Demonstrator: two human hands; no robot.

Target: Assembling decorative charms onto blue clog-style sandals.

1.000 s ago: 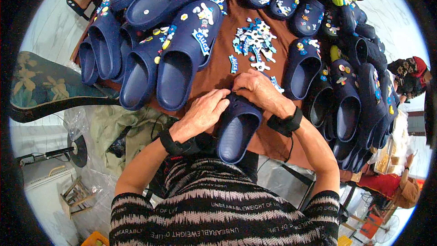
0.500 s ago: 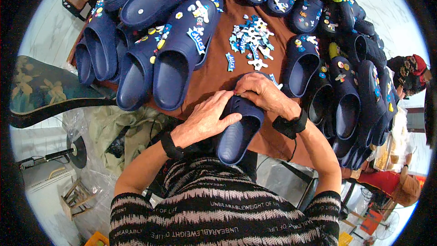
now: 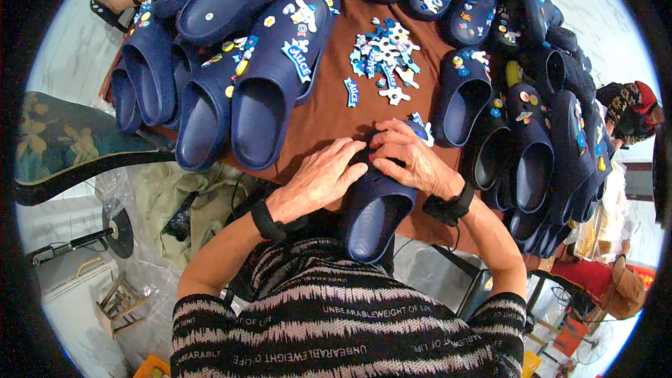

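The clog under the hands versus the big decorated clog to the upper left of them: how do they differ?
The clog under the hands sits at the table's near edge, its front covered by the left hand and right hand, so any charms are hidden. The decorated clog lies free farther back, untouched, its front studded with charms, and looks larger. Both are navy, with openings facing the person.

The navy clog [image 3: 374,213] looks like matt, smooth moulded foam. The brown table cover [image 3: 329,108] at twelve o'clock of it seems soft, dull cloth. The charms [image 3: 385,56] look glossy plastic.
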